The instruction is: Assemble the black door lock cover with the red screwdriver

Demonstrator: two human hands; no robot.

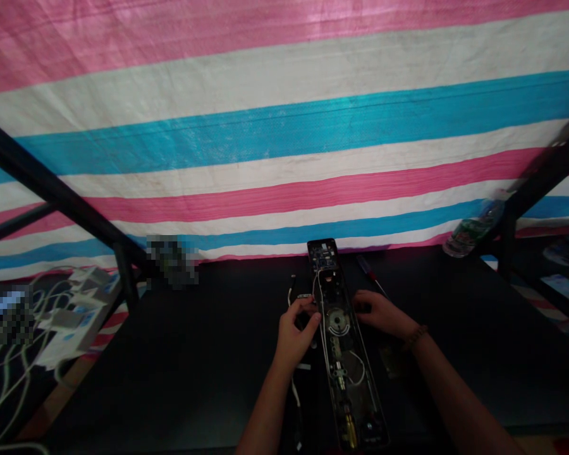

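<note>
A long, narrow black device housing [367, 379] lies open on the black table, its inside facing up. Within it I see a circuit board [323, 256], a round speaker-like part [337, 321], thin white wires and a brass-coloured fitting [350, 431]. My left hand [296, 332] is at the housing's left edge, thumb and fingers curled in by a white wire [321, 294]. On the opposite edge, my right hand [379, 311] has its fingers bent against the rim. Some fingertips of both hands are hidden or dim.
A screwdriver [367, 270] lies beyond my right hand. Left of the housing runs a loose white cable [294, 393]. A plastic bottle [471, 230] leans at the back right. Power strips [73, 328] with tangled cords sit at far left. A striped sheet [284, 139] hangs behind.
</note>
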